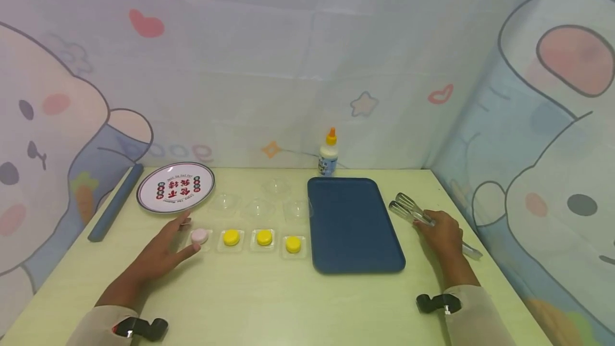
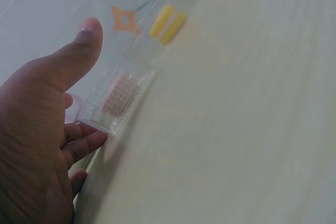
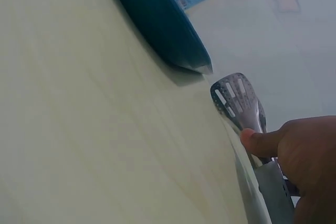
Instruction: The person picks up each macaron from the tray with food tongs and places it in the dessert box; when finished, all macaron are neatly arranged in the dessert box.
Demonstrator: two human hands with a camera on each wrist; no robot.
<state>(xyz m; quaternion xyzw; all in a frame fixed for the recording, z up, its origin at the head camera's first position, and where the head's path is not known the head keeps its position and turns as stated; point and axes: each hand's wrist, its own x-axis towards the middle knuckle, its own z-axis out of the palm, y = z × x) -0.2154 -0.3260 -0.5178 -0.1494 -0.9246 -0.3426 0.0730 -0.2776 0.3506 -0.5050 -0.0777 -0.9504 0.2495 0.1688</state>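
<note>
My right hand grips a pair of metal serving tongs at the right of the table, its thumb lying on one arm of them. In the right wrist view the slotted head of the tongs shows beyond the thumb. At the left, my left hand is spread around a pink macaron in a clear plastic base. In the left wrist view its fingertips are right at the edge of that clear base, the thumb standing apart. Three yellow macarons, one of them the nearest yellow macaron, sit in similar bases alongside.
A dark blue tray lies between the macarons and the tongs. Several clear domed lids stand behind the macarons. A printed plate and a long grey-blue bar are at left. A glue bottle stands by the back curtain.
</note>
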